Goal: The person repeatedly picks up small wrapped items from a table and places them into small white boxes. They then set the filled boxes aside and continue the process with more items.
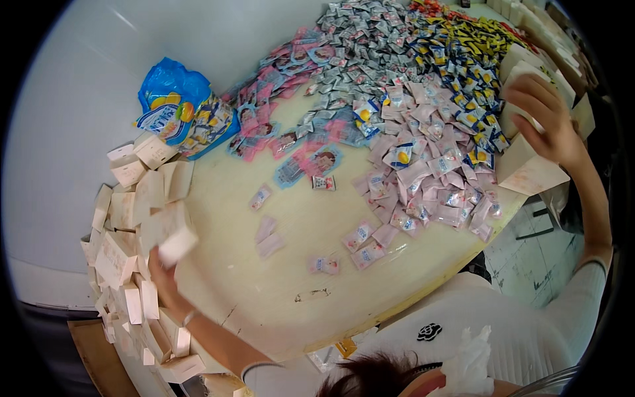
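Observation:
My left hand [164, 280], blurred by motion, grips a small pale paper box [179, 233] over the left side of the table [297, 307]. Beneath and around it, more pale paper boxes [116, 258] lie in a heap along the wall. With fingers apart and nothing seen in it, my right hand [543, 116] is over several open pale boxes [528, 168] at the table's right edge. Between my hands, pink-white wrapped sachets [421, 168] form a pile, with a few loose sachets [325, 264] nearer to me.
Blue-and-yellow wrapped candies [476, 94], silver packets [372, 44], and yellow packets [476, 37] cover the far right. Flat pink-and-blue pouches [307, 164] lie in the middle. A blue printed bag [186, 109] of wrapped candies stands against the wall [74, 99].

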`<state>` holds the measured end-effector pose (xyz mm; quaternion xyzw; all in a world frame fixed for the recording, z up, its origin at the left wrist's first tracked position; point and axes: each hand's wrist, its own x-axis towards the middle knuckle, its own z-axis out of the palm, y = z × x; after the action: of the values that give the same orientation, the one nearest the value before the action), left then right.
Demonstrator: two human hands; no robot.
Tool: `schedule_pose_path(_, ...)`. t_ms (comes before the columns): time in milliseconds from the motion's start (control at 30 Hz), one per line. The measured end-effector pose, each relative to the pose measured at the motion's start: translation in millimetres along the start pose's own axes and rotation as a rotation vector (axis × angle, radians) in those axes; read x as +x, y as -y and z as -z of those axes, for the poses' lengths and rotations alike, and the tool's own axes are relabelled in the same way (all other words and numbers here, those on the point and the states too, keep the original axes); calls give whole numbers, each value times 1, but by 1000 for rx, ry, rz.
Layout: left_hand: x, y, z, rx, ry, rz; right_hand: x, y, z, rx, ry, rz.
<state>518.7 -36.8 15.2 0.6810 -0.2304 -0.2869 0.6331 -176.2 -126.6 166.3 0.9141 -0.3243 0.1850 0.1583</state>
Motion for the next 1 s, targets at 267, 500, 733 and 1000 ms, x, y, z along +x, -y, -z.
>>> schedule_pose_path(267,-254,-66,-70,1240,-326,-429,130,-82,-203,92,421,-52)
schedule_pose_path(500,-287,-27,-130,1412,-131,-299,180,-137,-343,157,432,-274)
schedule_pose_path(733,-292,-44,-106,1018,-119,-390,196,-109,-317,266,113,-410)
schedule_pose_path(1000,-148,-28,-50,462,647,-141,260,-10,-358,481,145,-102)
